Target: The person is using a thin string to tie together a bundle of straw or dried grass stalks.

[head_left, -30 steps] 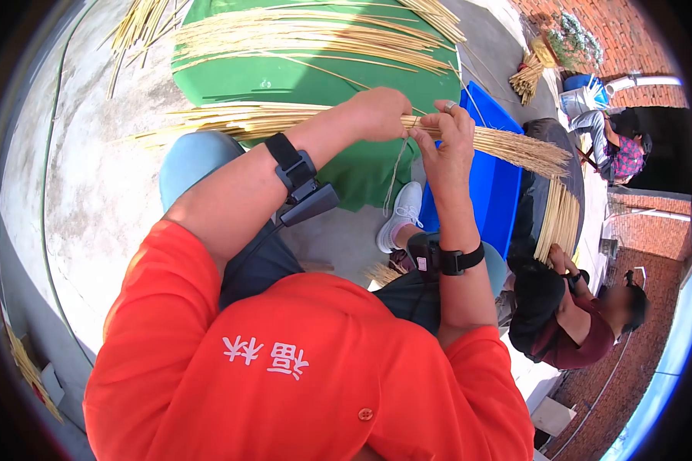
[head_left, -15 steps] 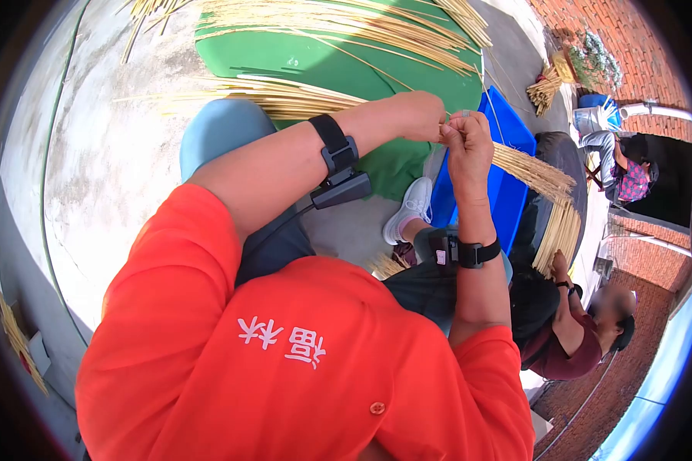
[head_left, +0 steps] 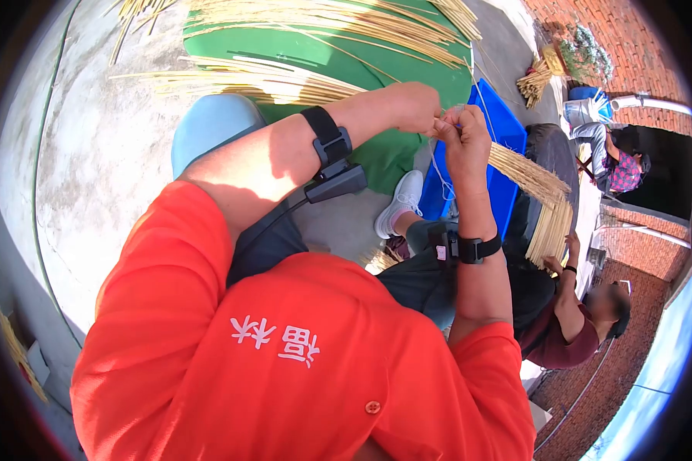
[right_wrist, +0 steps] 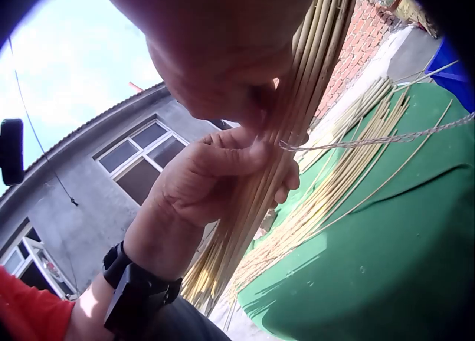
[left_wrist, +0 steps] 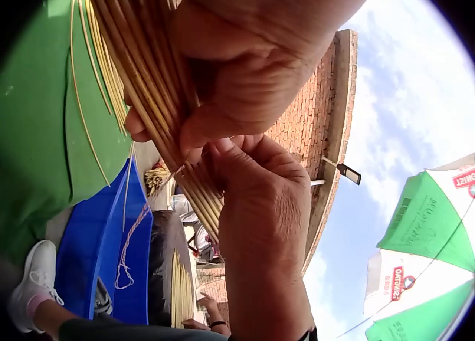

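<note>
In the head view my left hand (head_left: 414, 107) and right hand (head_left: 469, 144) meet at a bundle of long stalks (head_left: 284, 86), its bushy tops (head_left: 529, 173) pointing right. My left hand (right_wrist: 197, 174) wraps round the stalks (right_wrist: 256, 200), thumb across the near side. Close beside it, my right hand (left_wrist: 260, 200) has its curled fingers and thumb against the bundle (left_wrist: 141, 59). A thin twisted string (right_wrist: 371, 142) leaves the bundle at the hands and dangles in the left wrist view (left_wrist: 126, 256). Whether my right fingers also pinch string is hidden.
More stalks (head_left: 346, 23) lie on a green surface (head_left: 407, 65). Beyond my hands stands a blue tub (head_left: 507, 192). A person in dark red (head_left: 565, 338) sits at the right beside another stalk bundle (head_left: 550, 230); someone else (head_left: 627, 173) sits farther back.
My hands have come closer together and shifted right in the head view. The string hung left of my right wrist, then was out of sight; now its loop shows beside that wrist.
</note>
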{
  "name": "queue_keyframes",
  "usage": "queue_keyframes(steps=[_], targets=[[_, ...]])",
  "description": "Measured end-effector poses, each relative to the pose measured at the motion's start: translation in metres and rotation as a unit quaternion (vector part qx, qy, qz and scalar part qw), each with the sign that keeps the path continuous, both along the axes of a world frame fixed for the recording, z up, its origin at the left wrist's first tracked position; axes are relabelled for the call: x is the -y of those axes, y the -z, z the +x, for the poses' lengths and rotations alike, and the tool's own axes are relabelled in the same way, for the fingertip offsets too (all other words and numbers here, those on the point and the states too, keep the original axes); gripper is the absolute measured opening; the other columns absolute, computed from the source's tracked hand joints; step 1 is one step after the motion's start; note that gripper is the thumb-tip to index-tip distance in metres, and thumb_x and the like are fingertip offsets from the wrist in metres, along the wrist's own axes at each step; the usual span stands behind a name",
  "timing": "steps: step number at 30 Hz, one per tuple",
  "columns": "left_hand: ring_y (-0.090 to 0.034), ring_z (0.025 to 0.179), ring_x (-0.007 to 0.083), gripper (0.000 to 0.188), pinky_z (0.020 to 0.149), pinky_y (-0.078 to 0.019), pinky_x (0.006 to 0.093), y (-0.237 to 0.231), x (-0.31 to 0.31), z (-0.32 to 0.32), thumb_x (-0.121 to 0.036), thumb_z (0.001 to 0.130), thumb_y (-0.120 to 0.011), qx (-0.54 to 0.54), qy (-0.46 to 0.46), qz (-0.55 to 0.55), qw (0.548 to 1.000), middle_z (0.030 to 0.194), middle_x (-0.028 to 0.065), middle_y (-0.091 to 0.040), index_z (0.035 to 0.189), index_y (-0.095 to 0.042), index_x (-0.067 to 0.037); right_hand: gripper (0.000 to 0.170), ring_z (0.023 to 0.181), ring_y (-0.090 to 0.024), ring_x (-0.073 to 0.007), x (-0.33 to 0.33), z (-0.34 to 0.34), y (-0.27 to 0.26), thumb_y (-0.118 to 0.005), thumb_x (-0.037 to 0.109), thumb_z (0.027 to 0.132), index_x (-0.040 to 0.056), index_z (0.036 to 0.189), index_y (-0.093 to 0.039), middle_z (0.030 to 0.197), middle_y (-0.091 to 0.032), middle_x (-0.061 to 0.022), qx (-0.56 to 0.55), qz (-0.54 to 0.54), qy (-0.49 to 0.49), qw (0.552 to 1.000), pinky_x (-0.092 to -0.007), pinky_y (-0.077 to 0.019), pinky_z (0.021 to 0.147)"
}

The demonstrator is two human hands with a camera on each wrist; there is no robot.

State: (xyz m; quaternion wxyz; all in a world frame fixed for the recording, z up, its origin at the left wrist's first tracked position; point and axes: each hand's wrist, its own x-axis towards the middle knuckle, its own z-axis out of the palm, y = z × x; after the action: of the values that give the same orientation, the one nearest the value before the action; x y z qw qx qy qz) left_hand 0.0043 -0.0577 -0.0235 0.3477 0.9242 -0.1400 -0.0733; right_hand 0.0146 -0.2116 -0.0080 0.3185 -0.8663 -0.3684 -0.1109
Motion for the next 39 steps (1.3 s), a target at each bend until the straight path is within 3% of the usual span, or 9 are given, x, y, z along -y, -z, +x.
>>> queue_keyframes(steps=[7,13,19,25,27,28,31,37,39], targets=[[-0.061,0.08,0.0331,0.031,0.069,-0.0475,0.0416,-0.01,-0.001,-0.003,-0.03,0.07,-0.07,-0.05,-0.046,-0.008,0.998,0.083,0.0161,-0.064,0.092,-0.065,-0.008,0.012,0.075,-0.054,-0.026,-0.003,0.005,-0.008,-0.066,-0.001,0.068,0.0,0.071,-0.054,0.079,-0.055,-0.0105,-0.013,0.036,-0.013,0.999,-0.0336,-0.0448,0.067],[-0.06,0.078,0.0317,0.028,0.07,-0.0471,0.0411,-0.009,-0.004,-0.003,-0.025,0.07,-0.07,-0.027,-0.005,-0.035,0.999,0.08,0.0154,-0.064,0.092,-0.066,-0.008,0.012,0.074,-0.054,-0.0251,0.006,0.013,-0.002,-0.065,-0.002,0.069,0.0003,0.072,-0.054,0.08,-0.055,-0.0098,-0.176,0.039,-0.049,0.982,-0.0328,-0.0448,0.065],[-0.061,0.08,0.0322,0.027,0.07,-0.0474,0.0419,-0.013,-0.001,-0.003,-0.024,0.07,-0.07,-0.031,-0.039,-0.008,0.999,0.079,0.0156,-0.064,0.092,-0.066,-0.009,0.011,0.069,-0.052,-0.0244,-0.005,0.008,-0.001,-0.064,-0.003,0.071,0.0,0.073,-0.053,0.076,-0.051,-0.0109,0.015,0.028,-0.045,0.998,-0.0334,-0.0429,0.062],[-0.061,0.09,0.029,0.028,0.074,-0.0484,0.0412,-0.003,0.021,-0.015,-0.023,0.072,-0.068,-0.051,0.02,0.119,0.991,0.092,0.0102,-0.065,0.098,-0.066,-0.014,0.007,0.063,-0.054,-0.0154,-0.033,0.012,-0.062,-0.056,0.003,0.086,0.002,0.081,-0.051,0.08,-0.057,-0.0062,0.047,0.217,-0.064,0.973,-0.0256,-0.0465,0.062],[-0.06,0.093,0.0278,0.028,0.077,-0.0485,0.0409,-0.008,0.015,-0.013,-0.021,0.073,-0.067,-0.05,0.026,0.127,0.99,0.097,0.0081,-0.064,0.1,-0.066,-0.014,0.009,0.052,-0.049,-0.0119,-0.047,-0.011,-0.084,-0.05,0.006,0.089,0.0029,0.081,-0.048,0.078,-0.06,-0.0093,-0.321,0.344,-0.036,0.882,-0.0215,-0.0429,0.049],[-0.06,0.093,0.0278,0.028,0.077,-0.0485,0.0409,-0.007,0.013,-0.011,-0.021,0.073,-0.067,-0.045,0.03,0.128,0.99,0.097,0.0081,-0.064,0.1,-0.066,-0.014,0.009,0.052,-0.049,-0.0119,-0.044,-0.013,-0.086,-0.05,0.006,0.089,0.0029,0.081,-0.048,0.078,-0.06,-0.0093,-0.316,0.346,-0.034,0.883,-0.0215,-0.0429,0.049],[-0.06,0.093,0.0282,0.029,0.076,-0.0485,0.0411,-0.001,0.006,-0.008,-0.021,0.073,-0.066,-0.03,0.003,0.066,0.997,0.094,0.0089,-0.065,0.101,-0.066,-0.014,0.009,0.045,-0.041,-0.0045,-0.036,-0.027,-0.103,-0.047,0.01,0.093,0.0039,0.086,-0.046,0.067,-0.059,-0.0077,-0.211,0.279,-0.093,0.932,-0.0172,-0.0323,0.042],[-0.061,0.087,0.0308,0.024,0.075,-0.0483,0.0416,0.011,-0.004,-0.005,-0.019,0.071,-0.061,0.009,-0.063,0.145,0.987,0.087,0.0122,-0.065,0.094,-0.066,-0.012,0.018,0.04,-0.03,-0.0057,0.015,-0.072,-0.195,-0.047,0.013,0.093,-0.0011,0.083,-0.045,0.066,-0.055,-0.015,0.154,0.364,-0.15,0.906,-0.0158,-0.0251,0.04],[-0.061,0.085,0.0321,0.022,0.074,-0.0481,0.0424,0.014,-0.008,-0.004,-0.018,0.072,-0.06,0.022,-0.108,0.143,0.984,0.085,0.013,-0.065,0.091,-0.065,-0.01,0.024,0.04,-0.028,-0.0067,0.045,-0.095,-0.22,-0.049,0.017,0.092,-0.0001,0.077,-0.045,0.058,-0.042,-0.0088,0.225,0.38,-0.14,0.886,-0.0193,-0.0207,0.04]])
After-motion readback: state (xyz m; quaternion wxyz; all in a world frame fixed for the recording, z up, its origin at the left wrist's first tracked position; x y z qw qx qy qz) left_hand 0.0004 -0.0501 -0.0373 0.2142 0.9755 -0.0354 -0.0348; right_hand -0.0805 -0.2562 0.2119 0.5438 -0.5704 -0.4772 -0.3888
